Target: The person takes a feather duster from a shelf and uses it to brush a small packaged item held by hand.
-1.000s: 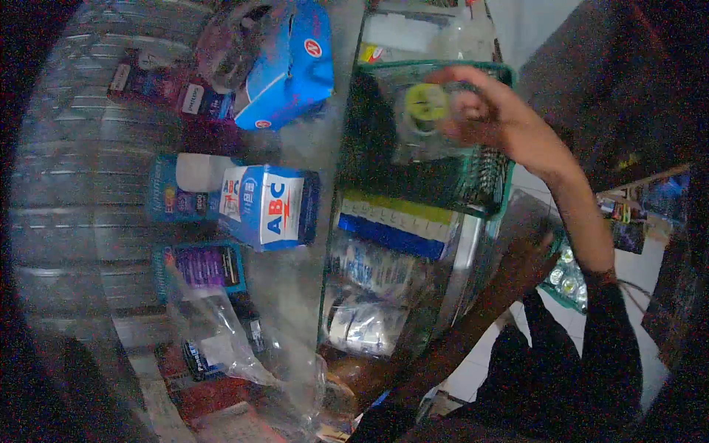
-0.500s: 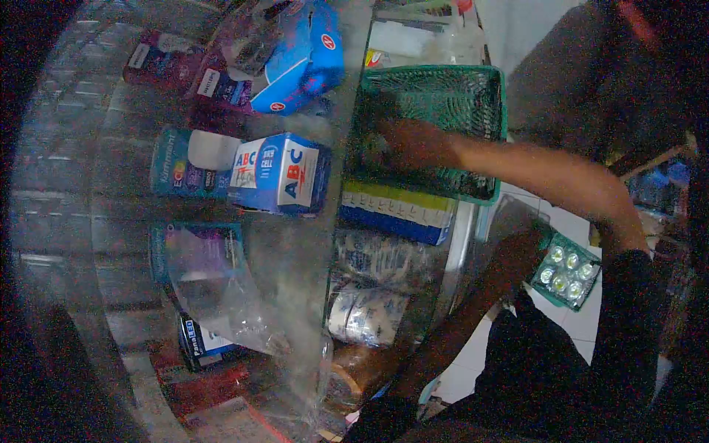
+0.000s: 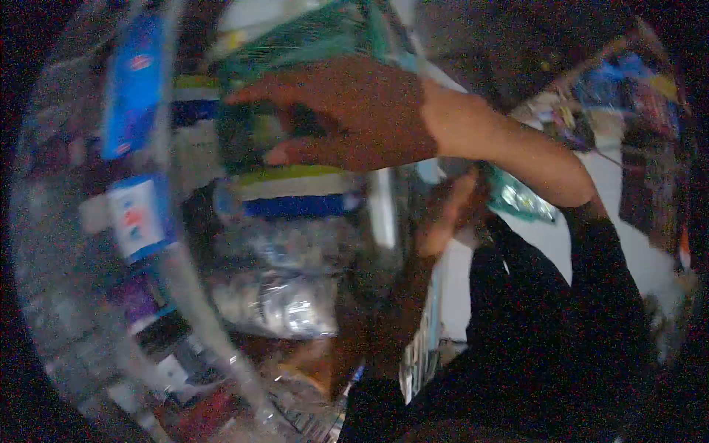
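On the far part of the shelf, left of our outstretched arm, we see a green basket (image 3: 332,33), its near portion covered by our right hand (image 3: 354,111). That hand is open over the basket, the forefinger and thumb parted and pointing left. We make out a blurred yellowish patch between them, but cannot tell whether they touch anything there.

Just on the near side of the basket lies a yellow and blue box (image 3: 295,196), and nearer to us sits a pack in shiny clear wrap (image 3: 295,306). Left of these, beyond a pale upright edge (image 3: 196,295), we find a blue packet (image 3: 136,81) at the far end, a blue and white box (image 3: 136,218) with red lettering, and a purple package (image 3: 136,299) nearer.

To the right, our left hand (image 3: 454,207) reaches to the side of a small green basket (image 3: 517,213) with shiny round things (image 3: 523,196) in it; blur keeps us from telling how far its fingers are closed. Under that small basket we see pale floor (image 3: 602,181).
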The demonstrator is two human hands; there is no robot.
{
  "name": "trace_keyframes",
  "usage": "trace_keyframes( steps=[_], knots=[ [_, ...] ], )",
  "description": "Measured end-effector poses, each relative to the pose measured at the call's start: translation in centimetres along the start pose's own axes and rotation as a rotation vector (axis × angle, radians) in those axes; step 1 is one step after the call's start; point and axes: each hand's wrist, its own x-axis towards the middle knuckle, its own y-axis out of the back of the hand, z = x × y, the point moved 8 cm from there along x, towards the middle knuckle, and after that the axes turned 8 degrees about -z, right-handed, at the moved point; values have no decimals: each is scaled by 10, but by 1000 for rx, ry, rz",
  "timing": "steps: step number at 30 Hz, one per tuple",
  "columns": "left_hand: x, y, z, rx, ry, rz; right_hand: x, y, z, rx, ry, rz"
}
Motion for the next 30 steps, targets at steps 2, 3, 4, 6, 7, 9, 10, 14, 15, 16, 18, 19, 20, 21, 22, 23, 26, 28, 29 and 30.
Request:
trace_keyframes(
  steps=[2, 3, 4, 6, 7, 9, 10, 14, 15, 16, 18, 19, 20, 21, 22, 23, 26, 28, 29, 30],
  knots=[
    [5, 26, 10, -466, 91, -78, -54, 29, 9, 138, -89, 272],
    [9, 29, 16, -494, 118, -131, -95, 47, 20, 246, -223, 463],
    [15, 21, 16, -440, 146, -203, -132, 62, 32, 320, -384, 599],
    [16, 22, 20, -334, 156, -247, -211, 79, 69, 371, -633, 781],
    [16, 31, 26, -294, 142, -229, -262, 73, 101, 353, -735, 824],
    [15, 46, 32, -205, 130, -176, -367, 40, 147, 165, -1102, 802],
    [17, 54, 39, -188, 155, -224, -435, 9, 178, 200, -1294, 689],
    [23, 64, 45, -114, 200, -317, -609, -92, 216, -56, -1227, 111],
    [27, 61, 45, -91, 203, -319, -628, -101, 222, -184, -1330, 24],
    [28, 60, 48, -72, 202, -325, -673, -115, 217, -57, -1716, 144],
    [26, 62, 50, -85, 250, -383, -679, -121, 208, -190, -1604, 121],
    [27, 63, 50, -73, 243, -380, -682, -125, 210, -194, -1606, 99],
    [29, 63, 53, -58, 236, -378, -683, -128, 215, -196, -1606, 79],
    [29, 64, 55, -40, 243, -378, -685, -133, 217, -274, -1655, 14],
    [23, 62, 58, -27, 249, -366, -689, -139, 220, -350, -1703, -54],
    [22, 65, 62, -6, 247, -354, -689, -141, 222, -392, -1762, -53],
    [23, 70, 67, -68, 243, -451, -666, -139, 222, -382, -1924, -5],
    [16, 79, 77, -42, 283, -422, -678, -144, 241, -365, -1998, 215],
    [14, 84, 78, -33, 299, -407, -677, -148, 243, -361, -1995, 157],
    [10, 85, 81, -48, 295, -418, -678, -154, 245, -357, -1990, 101]
  ],
)
